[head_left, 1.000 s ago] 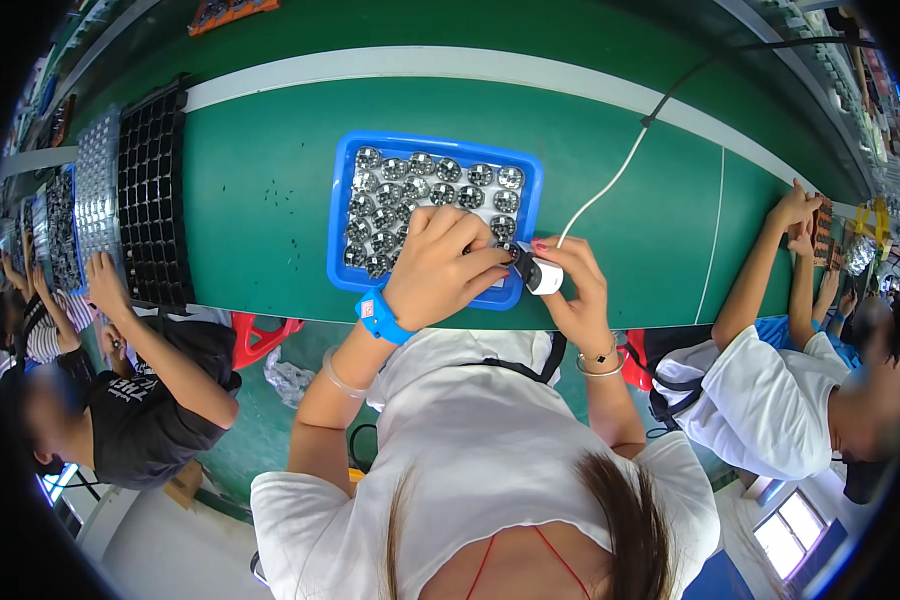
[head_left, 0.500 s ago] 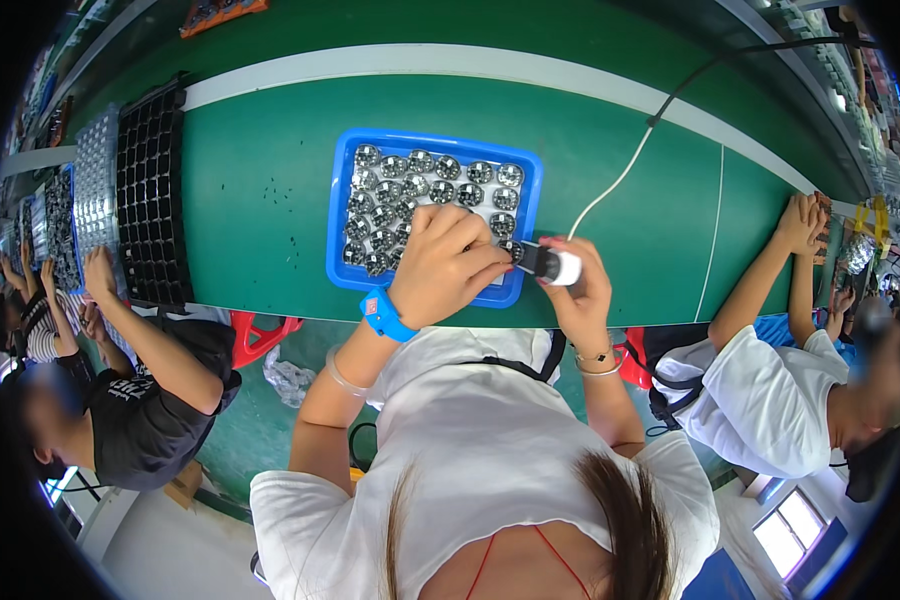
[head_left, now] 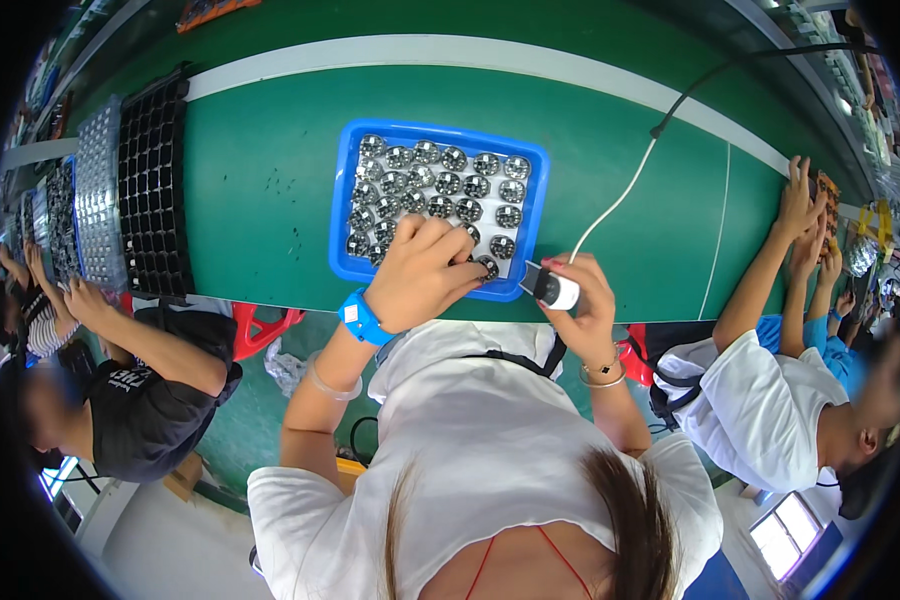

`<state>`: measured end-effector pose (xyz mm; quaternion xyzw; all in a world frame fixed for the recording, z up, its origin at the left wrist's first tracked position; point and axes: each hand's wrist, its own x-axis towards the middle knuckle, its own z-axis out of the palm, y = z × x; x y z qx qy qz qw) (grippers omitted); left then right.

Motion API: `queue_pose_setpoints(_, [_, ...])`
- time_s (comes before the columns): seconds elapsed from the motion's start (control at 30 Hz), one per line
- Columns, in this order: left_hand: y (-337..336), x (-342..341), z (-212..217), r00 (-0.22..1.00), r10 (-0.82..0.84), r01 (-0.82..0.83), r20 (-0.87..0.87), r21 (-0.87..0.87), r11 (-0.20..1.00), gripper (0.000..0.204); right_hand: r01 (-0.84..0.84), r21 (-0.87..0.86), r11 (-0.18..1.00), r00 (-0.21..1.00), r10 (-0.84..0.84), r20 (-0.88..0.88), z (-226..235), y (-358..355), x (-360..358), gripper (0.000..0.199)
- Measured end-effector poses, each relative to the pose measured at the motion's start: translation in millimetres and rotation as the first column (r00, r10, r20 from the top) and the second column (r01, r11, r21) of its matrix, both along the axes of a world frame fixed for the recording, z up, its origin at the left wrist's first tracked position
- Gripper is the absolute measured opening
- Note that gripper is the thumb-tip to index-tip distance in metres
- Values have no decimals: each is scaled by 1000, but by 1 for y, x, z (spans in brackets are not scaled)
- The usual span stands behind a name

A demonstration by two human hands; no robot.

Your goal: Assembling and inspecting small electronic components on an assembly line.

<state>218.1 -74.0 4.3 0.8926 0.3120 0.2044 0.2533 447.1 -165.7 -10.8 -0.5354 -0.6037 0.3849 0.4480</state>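
Big green tabletop [head_left: 260,130] here, with a blue tray [head_left: 541,190] of shiny faceted domes [head_left: 453,159] sitting right by its near edge. The right hand [head_left: 592,306] is gripping a black-and-white handheld tool [head_left: 560,292] by the tray's near right corner, while the left hand [head_left: 420,272] pinches one little dome [head_left: 486,266] just inside that same corner.

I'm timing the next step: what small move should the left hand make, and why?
Probably set down and release the faceted piece from the left hand into the blue tray: it is at the near right part, and the black-and-white tool in the right hand stands apart from it.
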Motion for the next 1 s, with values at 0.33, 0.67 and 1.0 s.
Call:
queue_pose_setpoints(0.33, [-9,10,6,994,36,-34,104,-20,999,13,-23,71,997,993,14,121,6,6,-12,40])
queue_pose_setpoints(0.67, [-13,15,4,979,118,-120,167,6,993,13,23,93,995,993,-34,116,2,4,-13,40])
queue_pose_setpoints(1.0, [-15,17,4,973,149,-152,177,8,988,11,26,102,994,993,-38,111,0,4,-12,39])
